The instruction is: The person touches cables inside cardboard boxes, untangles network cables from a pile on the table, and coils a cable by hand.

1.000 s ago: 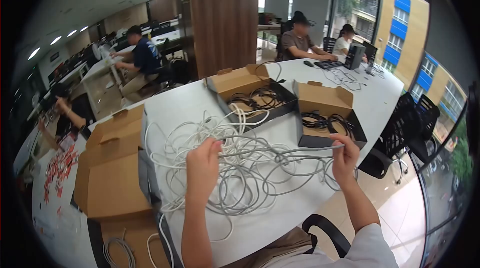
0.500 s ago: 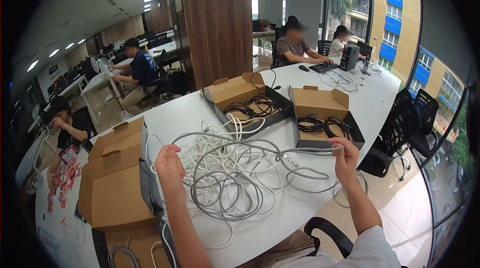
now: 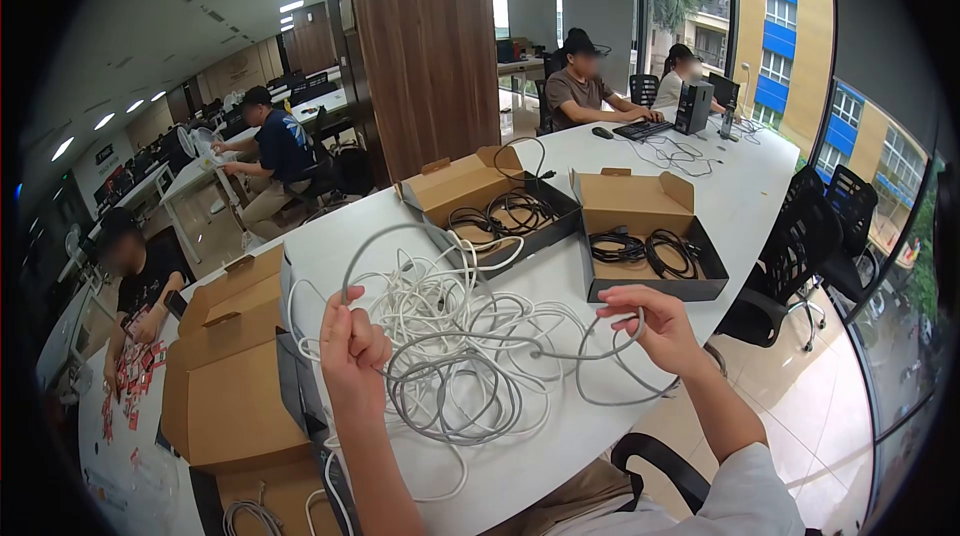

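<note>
My left hand point(image 3: 356, 351) is closed around a grey cable point(image 3: 402, 230), which arches up and over to the right from between my fingers. On the right, the fingers of my right hand point(image 3: 652, 328) bend loosely about a loop of the same cable near the table's edge. Between both hands lies a tangled heap of white cables point(image 3: 425, 294), with several grey coils resting on its front. One grey strand runs from the heap toward my right hand.
Two open cardboard boxes point(image 3: 655, 281) with black cables stand behind the heap. Another open box point(image 3: 235, 406) at left holds a grey cable coil point(image 3: 250, 519). Co-workers sit around; one handles red packets point(image 3: 138, 368). A black chair point(image 3: 765, 306) stands right of the table point(image 3: 560, 436).
My right hand has moved left, toward the heap, and the grey strands stretched between my hands have slackened into loops. My left hand has shifted slightly right and down.
</note>
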Demonstrator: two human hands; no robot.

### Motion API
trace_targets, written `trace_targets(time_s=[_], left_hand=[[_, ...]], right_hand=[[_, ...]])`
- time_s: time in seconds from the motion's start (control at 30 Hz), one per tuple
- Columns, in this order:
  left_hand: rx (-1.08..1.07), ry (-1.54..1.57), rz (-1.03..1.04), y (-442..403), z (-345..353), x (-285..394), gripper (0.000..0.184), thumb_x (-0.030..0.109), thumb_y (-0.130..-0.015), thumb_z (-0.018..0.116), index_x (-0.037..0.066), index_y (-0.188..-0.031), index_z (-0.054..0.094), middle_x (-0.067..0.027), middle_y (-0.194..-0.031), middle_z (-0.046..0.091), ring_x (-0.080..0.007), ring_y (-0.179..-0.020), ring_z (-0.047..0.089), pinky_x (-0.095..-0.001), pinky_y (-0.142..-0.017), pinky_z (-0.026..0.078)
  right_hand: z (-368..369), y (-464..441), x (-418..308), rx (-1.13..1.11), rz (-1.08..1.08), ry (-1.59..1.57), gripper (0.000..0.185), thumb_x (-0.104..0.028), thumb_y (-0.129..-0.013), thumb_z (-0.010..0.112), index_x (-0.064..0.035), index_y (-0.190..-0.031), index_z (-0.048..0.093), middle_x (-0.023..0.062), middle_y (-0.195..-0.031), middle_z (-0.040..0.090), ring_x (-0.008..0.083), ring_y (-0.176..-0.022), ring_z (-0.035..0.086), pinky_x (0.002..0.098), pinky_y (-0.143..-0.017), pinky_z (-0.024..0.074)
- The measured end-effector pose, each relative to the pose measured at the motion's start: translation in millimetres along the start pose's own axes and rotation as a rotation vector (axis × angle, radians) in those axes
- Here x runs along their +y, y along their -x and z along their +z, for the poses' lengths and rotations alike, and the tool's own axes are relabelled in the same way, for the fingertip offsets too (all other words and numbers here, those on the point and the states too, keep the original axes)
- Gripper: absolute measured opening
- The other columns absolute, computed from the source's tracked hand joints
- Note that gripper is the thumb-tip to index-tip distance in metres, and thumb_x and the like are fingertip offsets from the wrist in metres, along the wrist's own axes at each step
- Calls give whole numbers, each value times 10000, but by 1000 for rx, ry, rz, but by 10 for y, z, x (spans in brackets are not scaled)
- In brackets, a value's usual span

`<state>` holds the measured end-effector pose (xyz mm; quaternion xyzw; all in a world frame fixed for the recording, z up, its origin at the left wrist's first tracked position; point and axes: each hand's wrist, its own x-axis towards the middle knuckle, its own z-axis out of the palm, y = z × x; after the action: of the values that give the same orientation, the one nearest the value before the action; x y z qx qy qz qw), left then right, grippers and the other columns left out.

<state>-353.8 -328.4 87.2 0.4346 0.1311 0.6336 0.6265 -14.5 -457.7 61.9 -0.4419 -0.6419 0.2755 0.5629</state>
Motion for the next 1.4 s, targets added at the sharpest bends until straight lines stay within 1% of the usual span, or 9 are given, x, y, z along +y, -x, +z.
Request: trace_targets(time_s=[0.17,0.3,0.53,0.77,0.9,1.03,1.17,1.27,1.4], left_hand=[[112,62,242,-94,-175,-76,258,237,-1029,365,52,-1141,506,56,-598,220,-42,-459,196,-212,-430,203],[157,172,322,-133,-316,31,172,192,-1027,358,81,-1074,480,34,-638,276,-71,-516,268,-233,-488,265],[336,199,433,-202,-859,228,167,162,-1028,359,81,-1094,489,21,-755,377,-82,-602,348,-235,-567,335],[417,-46,173,-174,-818,288,312,212,-1022,393,51,-1269,495,41,-727,352,-47,-584,326,-205,-522,305],[290,-81,77,-116,-485,254,298,199,-1015,398,16,-1222,507,43,-678,332,-41,-541,284,-200,-487,243],[231,-140,117,-41,-308,280,278,190,-1011,395,9,-1182,519,46,-654,303,-40,-510,245,-211,-462,216],[240,-185,182,28,-184,332,294,196,-1002,410,1,-1197,513,45,-646,285,-34,-494,213,-200,-445,186],[154,-641,49,85,-258,415,363,173,-965,456,-17,-1273,476,-4,-725,463,-88,-543,423,-218,-501,355],[379,-1829,295,188,-203,263,545,95,-862,553,-25,-1369,394,-163,-1137,542,-273,-986,552,-375,-850,446]], right_hand=[[-92,-106,3,183,-250,244,256,-73,-887,618,-13,-1134,588,121,-1256,505,195,-1167,510,323,-946,434],[-347,-137,38,573,-292,178,242,-192,-955,561,-23,-1127,567,115,-1228,508,188,-1130,517,310,-946,429],[-895,-168,99,893,-120,-470,445,-433,-1001,400,-41,-1162,536,86,-1107,585,163,-920,615,275,-793,525],[-910,-98,240,470,241,-807,516,-503,-974,415,-34,-1102,592,36,-846,643,131,-614,605,247,-520,486],[-498,-164,152,243,225,-434,468,-446,-975,433,-23,-1083,601,42,-771,610,123,-548,579,238,-490,453],[-100,-364,-198,-59,486,287,210,-200,-924,575,-15,-978,659,28,-664,595,75,-538,536,224,-472,415],[89,-532,-47,-252,341,349,145,-150,-899,627,-19,-909,687,-4,-625,575,44,-497,496,203,-432,376],[150,-758,-136,-248,405,322,160,-168,-919,603,-25,-935,672,-19,-607,560,36,-495,491,194,-421,372],[170,-914,-201,-67,287,95,237,-223,-980,501,-23,-961,628,-1,-602,568,42,-452,493,181,-419,391]])
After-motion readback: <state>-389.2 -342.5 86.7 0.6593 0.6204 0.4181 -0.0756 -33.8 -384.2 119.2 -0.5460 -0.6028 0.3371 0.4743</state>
